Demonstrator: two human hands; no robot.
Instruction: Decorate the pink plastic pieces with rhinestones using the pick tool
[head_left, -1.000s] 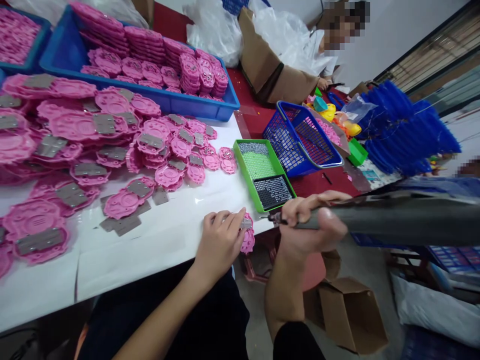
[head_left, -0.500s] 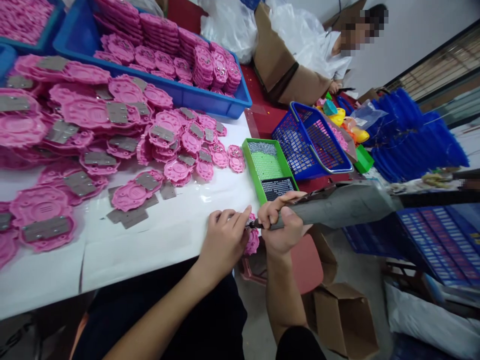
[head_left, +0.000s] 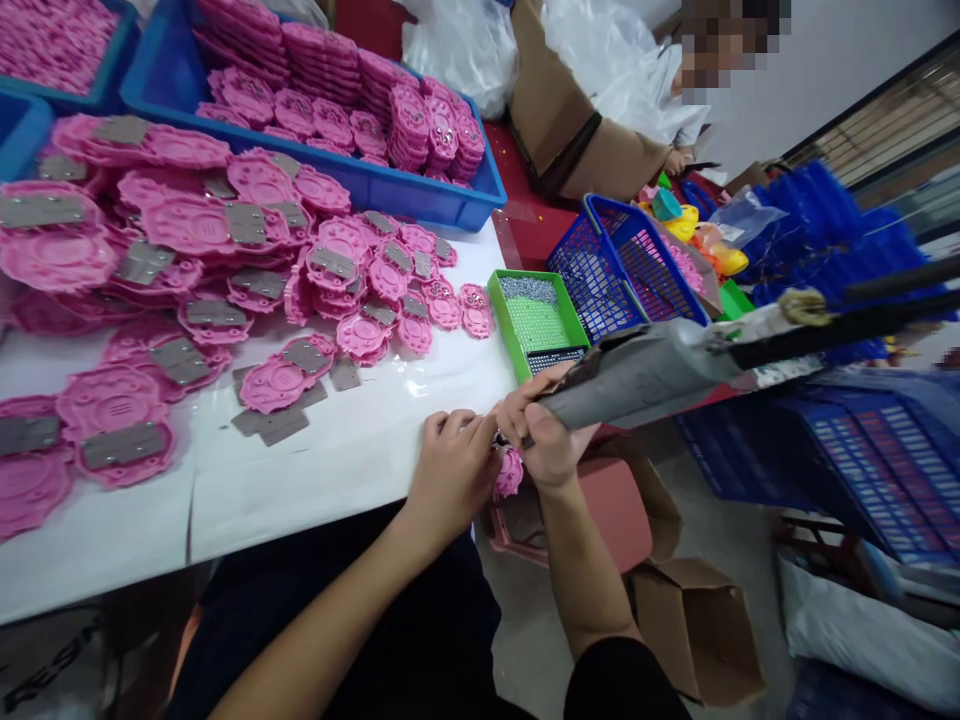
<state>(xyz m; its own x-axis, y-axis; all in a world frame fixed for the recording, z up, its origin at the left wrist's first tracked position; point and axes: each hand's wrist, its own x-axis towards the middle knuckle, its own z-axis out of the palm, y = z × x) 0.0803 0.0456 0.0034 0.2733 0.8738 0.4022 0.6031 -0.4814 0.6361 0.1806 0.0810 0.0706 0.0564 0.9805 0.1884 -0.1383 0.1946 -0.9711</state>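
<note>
My right hand (head_left: 546, 432) is wrapped round a grey, tape-covered power screwdriver (head_left: 637, 375), which slants with its tip down to the left. A pink plastic casing (head_left: 509, 472) shows below the tip at the table's edge, partly hidden by both hands. My left hand (head_left: 451, 468) has its fingers curled over that casing and holds it close to the tip. The bit and the spot it meets are hidden behind my fingers. Beyond my hands stands a green tray (head_left: 499, 320) with small screws in it.
Many pink casings with grey metal plates (head_left: 142, 262) are heaped on the white table (head_left: 367, 460). Behind them stands a blue bin (head_left: 420, 205) of stacked casings. A blue basket (head_left: 600, 290) is beyond the tray; a pink stool (head_left: 615, 510) and cardboard box (head_left: 697, 640) are below. Another person's hand (head_left: 679, 162) is at the back.
The screwdriver's rear end has swung down and toward me, and my right hand sits slightly lower and closer to my left. The view has shifted a little. My left hand keeps its hold.
</note>
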